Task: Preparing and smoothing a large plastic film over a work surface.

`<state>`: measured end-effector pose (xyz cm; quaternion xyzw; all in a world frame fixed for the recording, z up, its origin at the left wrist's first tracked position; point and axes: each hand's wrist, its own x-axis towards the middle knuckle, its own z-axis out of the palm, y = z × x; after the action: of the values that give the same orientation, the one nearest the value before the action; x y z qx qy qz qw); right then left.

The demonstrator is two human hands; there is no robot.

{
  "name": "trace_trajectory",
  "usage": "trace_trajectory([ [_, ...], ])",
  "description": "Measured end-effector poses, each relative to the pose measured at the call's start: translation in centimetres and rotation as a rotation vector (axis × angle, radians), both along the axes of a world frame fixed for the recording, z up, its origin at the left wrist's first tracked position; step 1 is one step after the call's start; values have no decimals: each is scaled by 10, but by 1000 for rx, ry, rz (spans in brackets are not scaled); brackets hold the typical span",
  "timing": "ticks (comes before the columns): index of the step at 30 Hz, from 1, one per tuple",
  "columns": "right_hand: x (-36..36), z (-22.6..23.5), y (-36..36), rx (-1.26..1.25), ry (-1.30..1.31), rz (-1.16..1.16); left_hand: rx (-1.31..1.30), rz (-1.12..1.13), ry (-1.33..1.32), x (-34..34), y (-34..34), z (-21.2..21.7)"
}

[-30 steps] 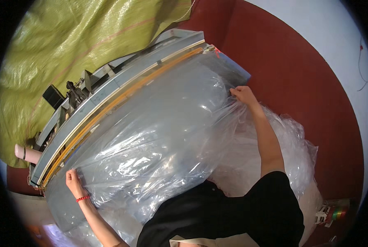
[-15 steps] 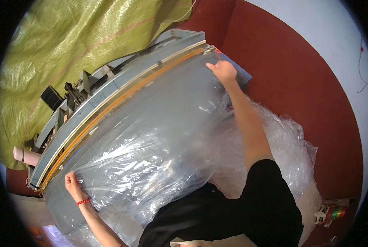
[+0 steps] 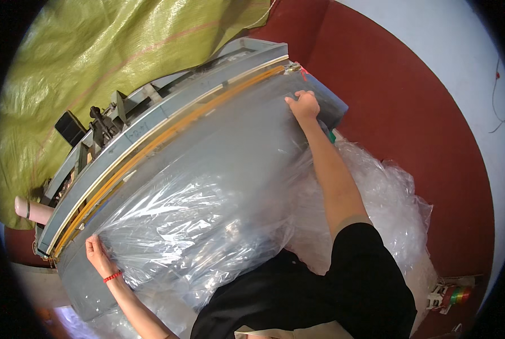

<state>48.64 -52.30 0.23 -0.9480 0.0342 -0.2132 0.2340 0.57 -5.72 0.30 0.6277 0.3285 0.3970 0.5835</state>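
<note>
Clear plastic film [image 3: 190, 217] is stretched across a grey tabletop [image 3: 83, 282] in front of a long grey machine bar [image 3: 145, 125]. My left hand [image 3: 97, 251], with a red bead bracelet at its wrist, pinches the film's edge near the bar's left end. Toward the far right end, my right hand [image 3: 305, 106] is closed on the film's other side, with the thumb sticking out to the left. An orange-brown strip [image 3: 167, 133] runs along the bar's near side, just beyond the film.
More crumpled clear film [image 3: 377, 192] is heaped at the right. A pink bottle [image 3: 33, 210] and a dark phone-like box [image 3: 70, 129] sit by the machine at the left. Behind hangs a yellow-green woven sheet [image 3: 117, 51]. Rolls of coloured tape [image 3: 456, 295] are at lower right.
My right hand has drawn slightly back toward me, away from the bar, still gripping the film. The left hand has shifted a little to the left. The view has moved slightly.
</note>
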Motion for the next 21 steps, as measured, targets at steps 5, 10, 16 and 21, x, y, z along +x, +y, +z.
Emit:
trace_trajectory([
  [5,-2,13,14,-1,99,-75,17,73,-50,1,-1,-3],
  [10,-2,2,19,-133,-63,2,-35,-28,-28,-12,-9,27],
  [16,-10,9,28,-232,-77,141,590,-508,880,-105,-4,61],
  [21,69,-21,-84,-265,-42,-26,631,-306,1100,-197,73,73],
])
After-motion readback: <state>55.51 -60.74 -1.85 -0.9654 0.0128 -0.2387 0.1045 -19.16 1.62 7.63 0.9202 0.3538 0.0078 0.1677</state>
